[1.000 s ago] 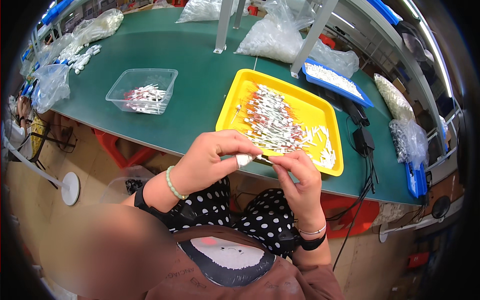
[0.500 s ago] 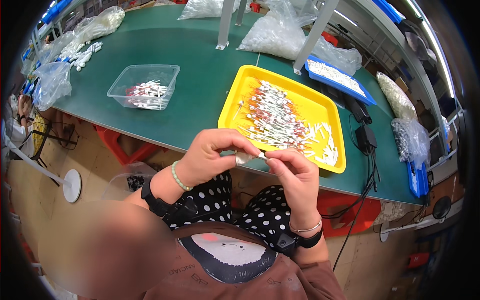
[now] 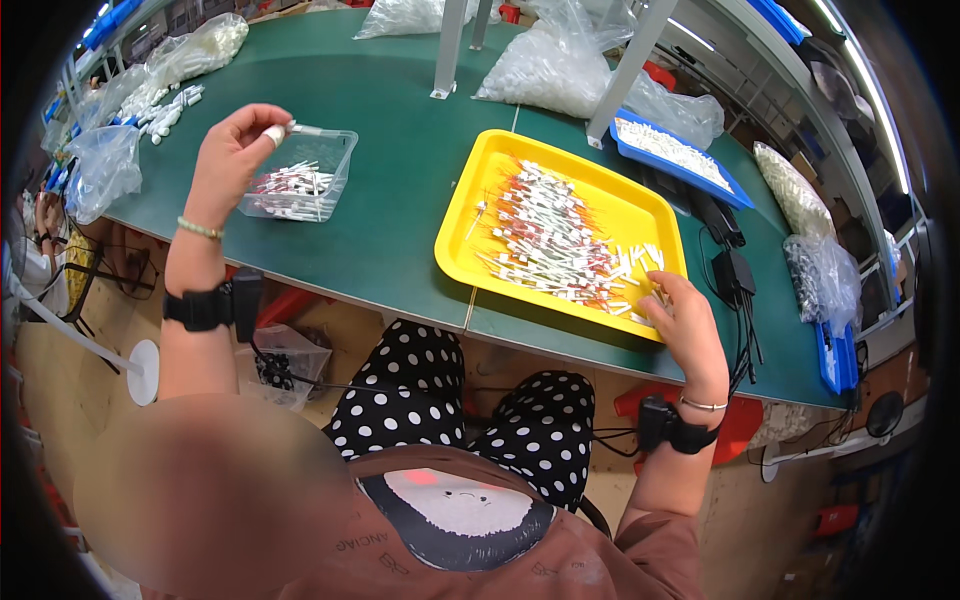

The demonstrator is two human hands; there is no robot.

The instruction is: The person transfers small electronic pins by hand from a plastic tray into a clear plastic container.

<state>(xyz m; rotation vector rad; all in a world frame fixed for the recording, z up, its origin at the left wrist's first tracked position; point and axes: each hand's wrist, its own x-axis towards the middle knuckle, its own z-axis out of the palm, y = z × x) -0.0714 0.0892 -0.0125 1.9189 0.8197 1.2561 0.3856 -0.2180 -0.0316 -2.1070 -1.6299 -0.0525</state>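
Note:
My left hand [image 3: 238, 160] is raised over the clear plastic container [image 3: 347, 165], its thumb and fingers pinched on a small white tubular part [image 3: 306, 130]. White material covers one fingertip of that hand. Below, white pieces with reddish wires [image 3: 295, 185] lie heaped in the container. My right hand [image 3: 684, 318] dips into the right end of the yellow tray [image 3: 455, 235]. Its thumb and forefinger curl round a small white tube [image 3: 658, 296] among loose white tubes [image 3: 640, 262]. Rows of wired white parts [image 3: 550, 235] fill the tray's middle.
A blue tray of white pieces [image 3: 675, 155] stands behind the yellow tray, beside a metal post [image 3: 630, 75]. Bags of white parts [image 3: 550, 65] lie at the back of the green table [image 3: 400, 120]. Black cables [image 3: 742, 330] hang over the right front edge.
My hands were together before the yellow tray, working on a small white part. The left has moved left and away to the clear container with it; the right has moved right into the tray.

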